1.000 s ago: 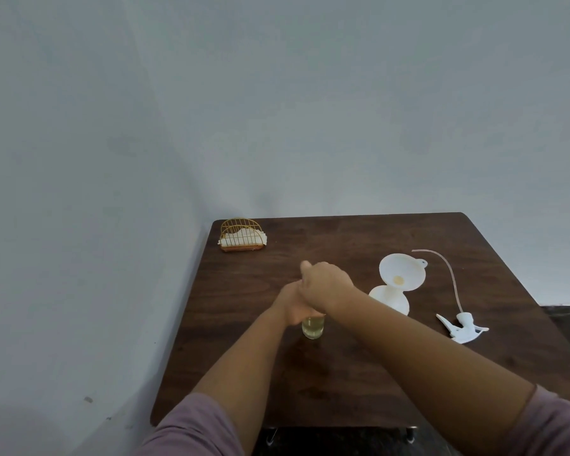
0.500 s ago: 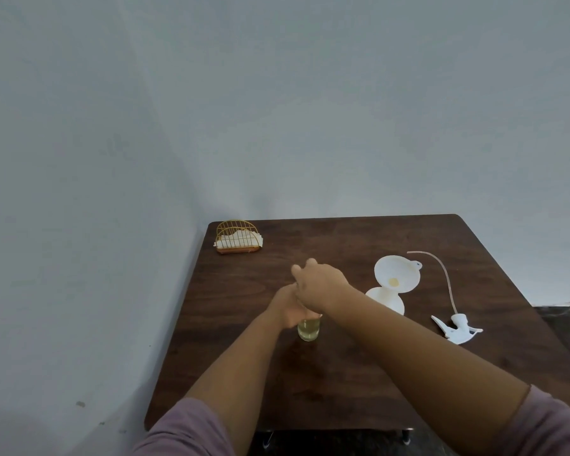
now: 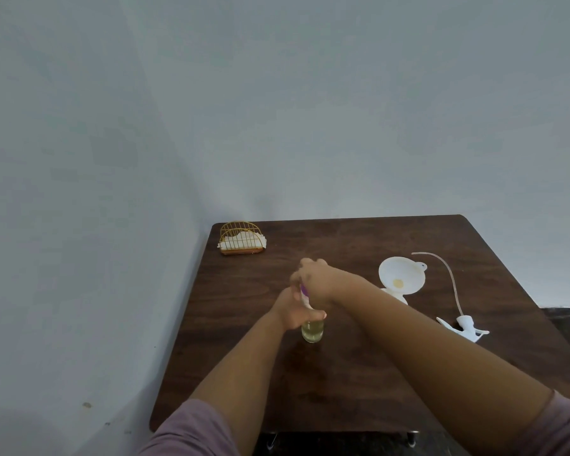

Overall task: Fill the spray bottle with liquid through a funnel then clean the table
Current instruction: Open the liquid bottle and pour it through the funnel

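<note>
Nearest the camera, two forearms in mauve sleeves reach out over the dark wooden surface [image 3: 359,390] and meet at a small clear bottle [image 3: 312,334] standing upright, its lower part showing pale yellow liquid. The left hand [image 3: 293,311] wraps the bottle's body, its grip curled round the glass with a fingertip showing at the front. The right hand [image 3: 315,279] sits directly above the bottle, its grip closed over the top, where a strip of white and purple now peeks out beneath the fingers; a second ago both hands covered that spot entirely and no colour showed. My reading is that the right hand has turned or lifted on the cap, so the source bottle is being opened and pouring has not begun.

Right of the bottle and a little farther back, the white spray bottle [image 3: 396,296] stands with the white funnel [image 3: 402,276] seated in its neck, a yellow tint at the funnel's throat. Farther right lies the detached spray head [image 3: 466,327], its thin tube curving away toward the far edge. Far back and left of the bottle, a gold wire holder [image 3: 242,238] keeps white napkins for the wiping step.
</note>
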